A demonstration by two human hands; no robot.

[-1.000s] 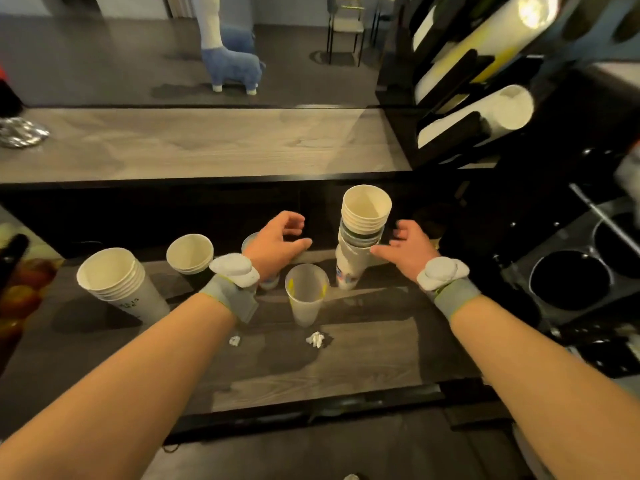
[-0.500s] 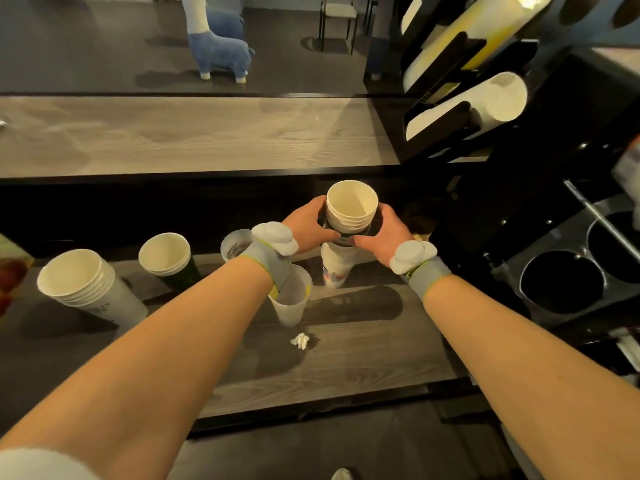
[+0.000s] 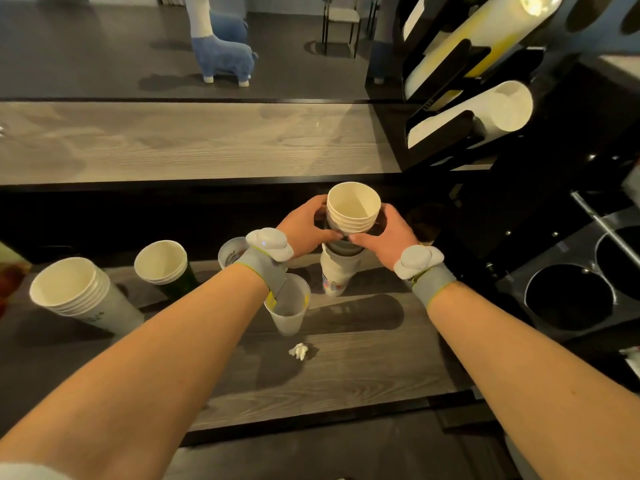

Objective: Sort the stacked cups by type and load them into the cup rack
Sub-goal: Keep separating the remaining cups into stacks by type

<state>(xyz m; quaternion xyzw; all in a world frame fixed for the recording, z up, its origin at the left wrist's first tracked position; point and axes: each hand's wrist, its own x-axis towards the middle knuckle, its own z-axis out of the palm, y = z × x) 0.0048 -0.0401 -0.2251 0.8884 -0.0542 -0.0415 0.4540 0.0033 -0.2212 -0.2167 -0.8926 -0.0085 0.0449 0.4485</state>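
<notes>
A tall mixed stack of paper cups [image 3: 351, 216] stands at the back of the lower counter. My left hand [image 3: 304, 228] and my right hand [image 3: 384, 233] wrap around its upper cups from both sides. White printed cups [image 3: 334, 275] form the stack's lower part. To the left stand a white cup stack [image 3: 79, 296], a dark green cup stack [image 3: 162, 263], a clear cup [image 3: 230, 252] partly hidden by my wrist, and a clear plastic cup [image 3: 289, 311]. The black cup rack [image 3: 446, 133] at upper right holds rows of white cups [image 3: 498, 105] on their sides.
A crumpled paper scrap [image 3: 299, 350] lies on the lower counter [image 3: 346, 368]. A raised wooden ledge [image 3: 194, 140] runs behind. Round black wells [image 3: 568, 299] sit at the right. A blue toy animal [image 3: 225, 53] stands on the floor beyond.
Both hands closed in from either side and took hold of the top of the tall stack. The view shifted slightly toward the stack.
</notes>
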